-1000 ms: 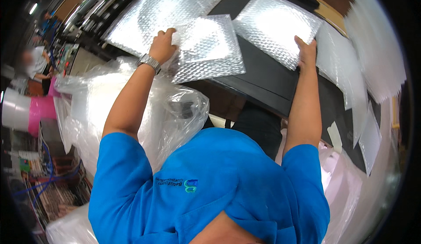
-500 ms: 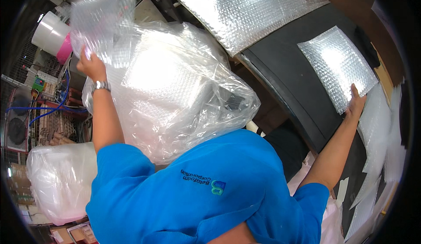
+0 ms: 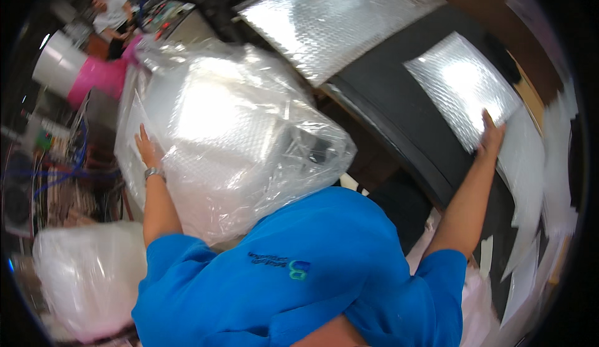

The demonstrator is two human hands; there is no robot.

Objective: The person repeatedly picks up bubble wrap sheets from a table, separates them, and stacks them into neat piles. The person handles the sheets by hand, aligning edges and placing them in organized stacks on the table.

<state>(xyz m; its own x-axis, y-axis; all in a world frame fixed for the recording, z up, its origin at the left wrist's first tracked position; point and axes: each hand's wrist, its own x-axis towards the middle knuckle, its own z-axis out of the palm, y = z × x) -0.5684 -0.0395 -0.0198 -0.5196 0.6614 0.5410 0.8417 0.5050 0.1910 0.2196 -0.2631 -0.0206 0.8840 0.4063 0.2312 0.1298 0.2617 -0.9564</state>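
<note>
A large clear plastic bag (image 3: 262, 178) in front of me holds a stack of clear bubble-wrap sheets (image 3: 215, 107). My left hand (image 3: 148, 150), a little blurred, is at the stack's left edge with its fingers stretched out, against the bubble wrap. On the black tabletop at right lies a silvery bubble-wrap pouch (image 3: 458, 79). My right hand (image 3: 491, 138) grips its near corner, thumb on top; the other fingers are partly hidden. Whether more pouches lie under it I cannot tell.
A larger silvery bubble-wrap sheet (image 3: 337, 19) covers the far part of the black table (image 3: 399, 104). Loose bubble-wrap pieces (image 3: 527, 172) hang at the right edge. Another filled plastic bag (image 3: 87, 272) stands at lower left, a white-and-pink roll (image 3: 81, 72) at upper left. A person (image 3: 112, 19) is beyond it.
The bubble-wrap sheet my left hand held up at upper left has come down onto the stack, and that hand has moved nearer with its fingers loosened. My right hand stays at the pouch.
</note>
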